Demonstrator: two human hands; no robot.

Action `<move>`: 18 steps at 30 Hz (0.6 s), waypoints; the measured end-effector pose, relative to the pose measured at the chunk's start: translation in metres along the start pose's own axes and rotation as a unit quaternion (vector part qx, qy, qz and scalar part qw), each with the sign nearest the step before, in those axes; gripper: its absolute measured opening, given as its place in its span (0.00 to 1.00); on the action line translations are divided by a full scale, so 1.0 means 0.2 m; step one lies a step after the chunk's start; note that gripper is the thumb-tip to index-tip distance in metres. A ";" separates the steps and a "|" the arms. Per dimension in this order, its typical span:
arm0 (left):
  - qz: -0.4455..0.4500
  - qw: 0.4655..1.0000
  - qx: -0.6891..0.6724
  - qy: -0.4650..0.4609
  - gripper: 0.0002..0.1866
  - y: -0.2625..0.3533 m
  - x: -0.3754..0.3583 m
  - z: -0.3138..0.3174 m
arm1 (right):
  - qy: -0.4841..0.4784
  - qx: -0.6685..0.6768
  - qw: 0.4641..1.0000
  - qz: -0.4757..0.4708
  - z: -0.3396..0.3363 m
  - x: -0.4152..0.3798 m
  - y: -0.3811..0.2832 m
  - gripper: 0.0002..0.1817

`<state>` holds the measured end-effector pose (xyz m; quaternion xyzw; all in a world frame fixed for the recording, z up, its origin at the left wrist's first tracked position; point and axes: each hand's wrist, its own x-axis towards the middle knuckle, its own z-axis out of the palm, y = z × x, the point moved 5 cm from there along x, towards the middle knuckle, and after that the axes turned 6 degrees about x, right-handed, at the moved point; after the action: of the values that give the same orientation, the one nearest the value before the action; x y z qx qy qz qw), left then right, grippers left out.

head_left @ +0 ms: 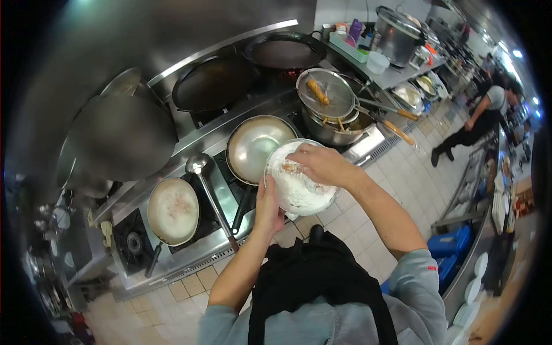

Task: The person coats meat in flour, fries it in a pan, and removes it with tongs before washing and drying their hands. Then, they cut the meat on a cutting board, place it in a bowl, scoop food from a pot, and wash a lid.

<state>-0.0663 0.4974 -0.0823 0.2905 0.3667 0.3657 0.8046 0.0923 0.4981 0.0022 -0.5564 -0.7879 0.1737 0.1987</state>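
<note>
The left hand (268, 206) clamps the bowl (330, 204), seemingly to steady it; the right hand (323, 164) reaches into white powder (305, 195), its grip impossible to tell.

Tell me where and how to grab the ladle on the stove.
Probably grip the ladle by its brown handle end, coming from the front of the stove: the long, narrow handle slants toward you, with the cup at the far end.
</note>
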 end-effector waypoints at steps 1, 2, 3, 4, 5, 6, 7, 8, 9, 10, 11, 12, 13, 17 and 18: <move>0.012 1.000 -0.012 0.006 0.26 0.01 0.00 0.05 | -0.005 0.000 1.000 -0.016 -0.05 0.01 0.03 0.21; 0.039 0.999 -0.024 0.016 0.26 -0.01 0.03 0.07 | 0.000 -0.022 1.000 -0.001 -0.10 0.02 0.07 0.20; 0.051 0.998 -0.025 0.027 0.26 -0.01 0.06 0.10 | 0.006 -0.045 0.999 0.014 -0.15 0.04 0.11 0.19; 0.055 0.996 -0.034 0.054 0.26 -0.02 0.08 0.13 | 0.006 -0.054 0.999 -0.004 -0.16 0.07 0.17 0.21; 0.056 0.994 -0.045 0.080 0.26 -0.03 0.10 0.14 | 0.003 -0.051 0.999 -0.018 -0.16 0.09 0.19 0.21; 0.065 0.993 -0.048 0.089 0.26 -0.02 0.13 0.17 | -0.020 -0.043 0.998 -0.034 -0.16 0.12 0.21 0.24; 0.072 0.992 -0.045 0.093 0.26 -0.01 0.16 0.18 | -0.045 -0.033 0.997 -0.048 -0.14 0.15 0.22 0.27; 0.076 0.991 -0.042 0.099 0.26 0.00 0.17 0.18 | -0.092 0.001 0.993 -0.079 -0.10 0.16 0.23 0.30; 0.079 0.990 -0.047 0.110 0.26 0.00 0.17 0.17 | -0.101 0.005 0.991 -0.088 -0.08 0.16 0.23 0.30; 0.097 0.986 -0.047 0.125 0.26 0.01 0.19 0.16 | -0.108 0.049 0.985 -0.129 -0.06 0.16 0.22 0.31; 0.114 0.983 -0.045 0.137 0.25 0.03 0.20 0.15 | -0.113 0.093 0.975 -0.169 -0.06 0.18 0.21 0.31; 0.130 0.981 -0.045 0.136 0.26 0.04 0.21 0.13 | -0.131 0.130 0.970 -0.159 -0.08 0.22 0.24 0.32; 0.134 0.980 -0.048 0.142 0.26 0.05 0.22 0.12 | -0.136 0.131 0.968 -0.166 -0.11 0.26 0.27 0.32; 0.096 0.981 -0.056 0.159 0.25 0.09 0.26 0.08 | -0.091 0.123 0.986 -0.068 -0.18 0.39 0.41 0.35; 0.100 0.982 -0.070 0.142 0.25 0.09 0.28 0.08 | -0.096 0.111 0.986 -0.075 -0.14 0.41 0.42 0.36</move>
<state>-0.0346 0.5495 -0.0805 0.2134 0.4200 0.5064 0.7222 0.1497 0.6038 -0.0060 -0.4511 -0.8185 0.2975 0.1951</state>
